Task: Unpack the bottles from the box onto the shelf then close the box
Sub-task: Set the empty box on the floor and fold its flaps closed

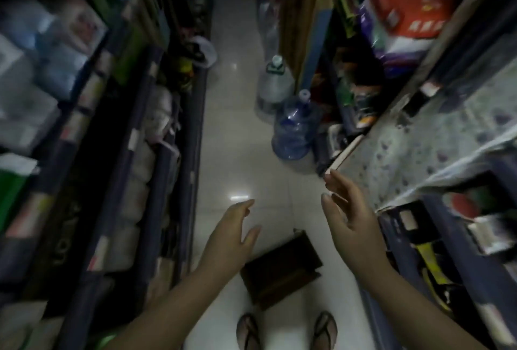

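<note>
No writing can be read: the white marks on the red package (414,2) (upper right shelf) are blurred.

I stand in a narrow shop aisle; stocked shelves (145,114) with price tags line both sides; large water jugs (292,128) sit on the white tiled floor (232,139).

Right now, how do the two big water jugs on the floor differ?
The near water jug is deep blue with a pale blue cap; the far water jug is clearer, greyish, with a green collar under its cap. The near one leans slightly; the far one looks upright. Both stand by the right-hand shelf.
</note>
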